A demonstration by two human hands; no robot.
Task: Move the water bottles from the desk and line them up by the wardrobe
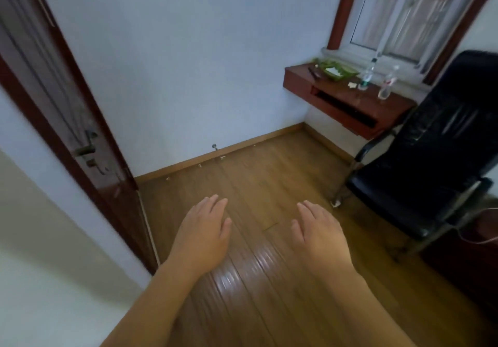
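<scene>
Both hands hang palm-down over the wooden floor (269, 185), empty, with nothing between the fingers. The left hand (203, 234) has its fingers straight and held loosely together, the thumb resting along the side. The right hand (320, 234) is the same: fingers straight, close to one another, the thumb slightly apart on the inner side. The two hands are level with each other, a gap of bare floor between them.

Far ahead of the right hand and off to its right, a reddish wall-mounted desk (350, 109) sits under a window (404, 15). Two clear water bottles stand upright on it: one with a green label (367, 77) and, just to its right, one with a red label (386, 86). They are near each other but not touching, and well apart from both hands. A green tray (336, 71) with something white in it lies further along the desk, left of the bottles.

A black chair (431, 163) stands to the right of the right hand, in front of the desk. To the left of the left hand is a dark wooden door (67, 120) with a metal handle.
</scene>
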